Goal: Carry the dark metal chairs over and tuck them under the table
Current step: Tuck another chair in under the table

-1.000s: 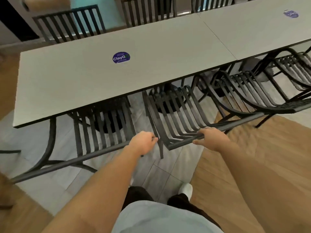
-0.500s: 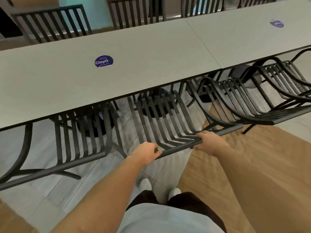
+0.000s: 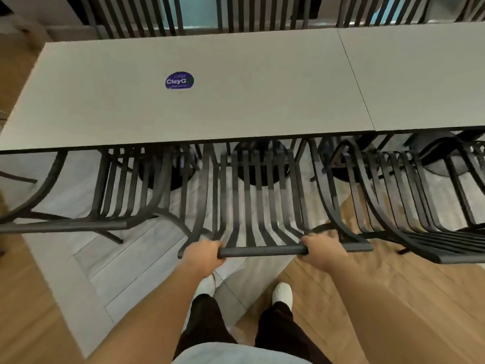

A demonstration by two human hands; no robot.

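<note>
A dark metal slatted chair stands straight in front of me, its seat partly under the grey table. My left hand grips the left part of its top rail. My right hand grips the right part of the same rail. The front of the seat is hidden beneath the tabletop.
Another dark chair sits under the table on the left, and two more on the right. A second tabletop joins on the right. Chair backs line the far side. A blue round sticker lies on the table.
The chair has swung from an angle to square with the table edge and slid further under it. Both hands kept hold of the top rail, and I stepped closer.
</note>
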